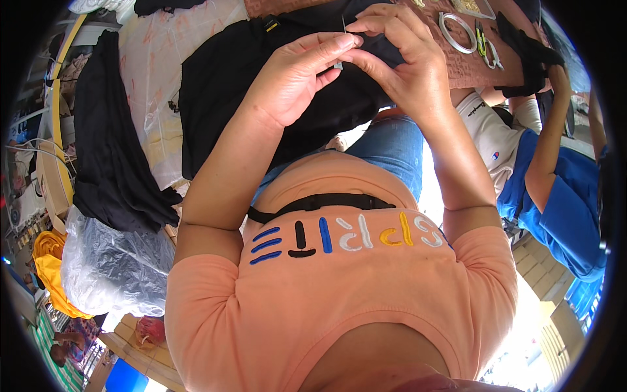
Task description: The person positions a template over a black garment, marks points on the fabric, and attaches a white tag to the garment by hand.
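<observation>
My left hand [294,75] and right hand [398,55] pinch a small grey tag [339,64] over black cloth [228,78]; a clear plastic bag [108,264] lies left.

White ring [457,31] lies on the surface [470,65]. Scissors [486,47] just beside the ring. Black cloth [111,144] and clear bag [108,261] well apart from the ring.

Black garment [261,72] fills the space under both hands; plastic sheet [157,59] leftward lies open

Both hands [349,59] pinch black garment [261,85].
</observation>
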